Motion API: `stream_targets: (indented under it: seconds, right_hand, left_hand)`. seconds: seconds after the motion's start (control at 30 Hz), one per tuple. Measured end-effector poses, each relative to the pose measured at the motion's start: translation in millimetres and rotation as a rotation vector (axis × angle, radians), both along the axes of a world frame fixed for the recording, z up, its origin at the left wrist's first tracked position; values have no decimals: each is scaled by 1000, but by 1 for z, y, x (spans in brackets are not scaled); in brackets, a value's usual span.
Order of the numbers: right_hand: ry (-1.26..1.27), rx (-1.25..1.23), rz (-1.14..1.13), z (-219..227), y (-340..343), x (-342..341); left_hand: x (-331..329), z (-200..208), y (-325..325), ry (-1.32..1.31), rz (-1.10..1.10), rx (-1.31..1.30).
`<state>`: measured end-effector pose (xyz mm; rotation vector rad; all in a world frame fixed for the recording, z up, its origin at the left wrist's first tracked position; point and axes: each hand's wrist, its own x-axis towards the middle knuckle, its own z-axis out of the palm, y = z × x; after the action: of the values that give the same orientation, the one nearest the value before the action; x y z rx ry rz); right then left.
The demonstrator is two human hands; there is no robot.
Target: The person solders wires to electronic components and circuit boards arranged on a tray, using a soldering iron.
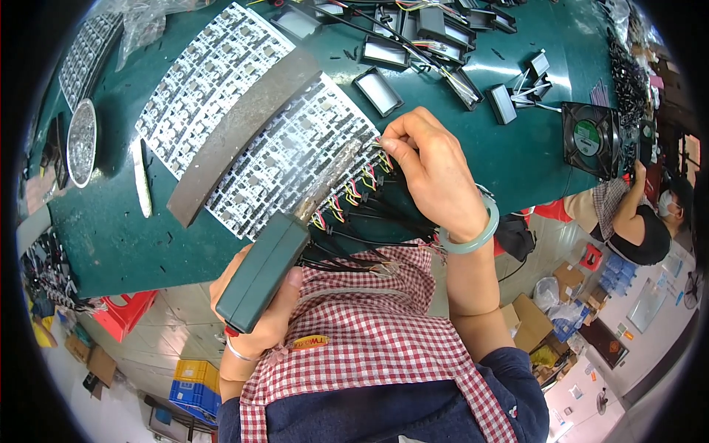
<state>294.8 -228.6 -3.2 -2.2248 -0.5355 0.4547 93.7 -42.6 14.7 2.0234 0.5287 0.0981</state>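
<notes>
My left hand (275,314) is wrapped round the dark green handle of a soldering iron (264,267). Its long, worn metal barrel points up and right across the lower part of a white circuit board panel (244,55), with the tip close to the panel's right edge. At that edge my right hand (434,170) pinches a thin coloured wire (381,142) between thumb and fingertips. Several red, yellow, white and black wire ends (351,193) run along the near edge, joined to black cables (362,247) that hang toward my apron. The exact contact at the tip is too small to tell.
A dark flat bar (240,140) lies across the panel. Left are a white stick (141,177) and a round metal-rimmed dish (83,144). Black plastic cases (379,92) crowd the far side. A fan (589,140) stands right; beyond it another person (642,225) sits.
</notes>
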Motion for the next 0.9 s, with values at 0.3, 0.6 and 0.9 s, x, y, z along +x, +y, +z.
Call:
stream_targets:
  seconds: [0.3, 0.6, 0.9]
  right_hand:
    - [246, 230, -39, 3, -3, 1]
    - [-50, 196, -108, -5, 2, -11]
    - [-105, 285, -289, -13, 8, -21]
  left_hand:
    - [-1, 0, -1, 23, 36, -13]
    - [-3, -7, -2, -61, 59, 17]
    - [-5, -6, -1, -56, 26, 50]
